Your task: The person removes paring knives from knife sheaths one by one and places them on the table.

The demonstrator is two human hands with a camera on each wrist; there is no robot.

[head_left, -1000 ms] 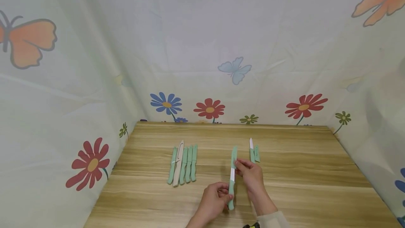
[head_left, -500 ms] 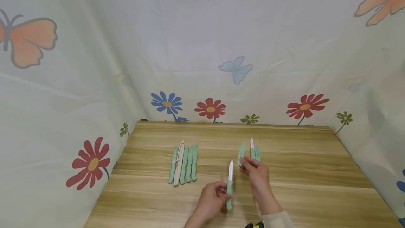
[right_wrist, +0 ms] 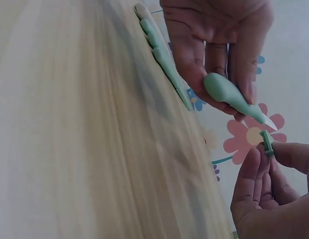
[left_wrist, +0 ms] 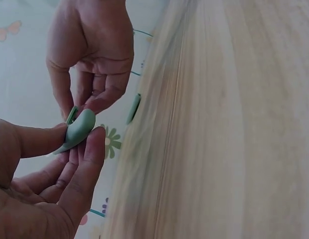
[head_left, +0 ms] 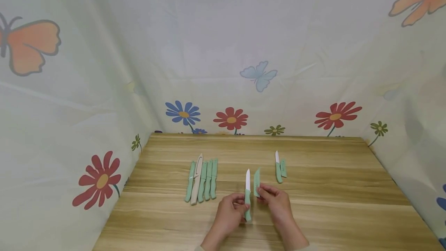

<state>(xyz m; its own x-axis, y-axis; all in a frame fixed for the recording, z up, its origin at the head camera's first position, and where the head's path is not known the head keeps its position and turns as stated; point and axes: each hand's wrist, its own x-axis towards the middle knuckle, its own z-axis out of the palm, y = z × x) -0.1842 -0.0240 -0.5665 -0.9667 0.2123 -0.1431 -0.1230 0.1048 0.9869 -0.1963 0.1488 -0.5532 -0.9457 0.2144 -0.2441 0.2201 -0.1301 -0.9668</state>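
My left hand [head_left: 239, 205] grips the mint-green handle of a small knife [head_left: 247, 200], whose bare white blade [head_left: 247, 176] points away from me. Just to its right, my right hand [head_left: 265, 193] pinches the matching green sheath [head_left: 256, 181], upright and apart from the blade. In the left wrist view the left thumb and fingers [left_wrist: 89, 149] clamp the knife handle [left_wrist: 77, 130], with the right hand [left_wrist: 89, 50] beyond it. In the right wrist view the right fingers [right_wrist: 261, 169] pinch the sheath end [right_wrist: 267, 142] below the knife [right_wrist: 229, 94].
On the wooden table [head_left: 331, 204] a row of several sheathed knives [head_left: 202, 181] lies at the left, also seen in the right wrist view [right_wrist: 159, 50]. A bare knife with its sheath beside it [head_left: 280, 169] lies further back on the right. Flower-printed cloth walls surround the table.
The sheath came off the blade. My right hand swung it out to the right, then brought it back beside the blade. My left hand shifted the knife slightly left and forward.
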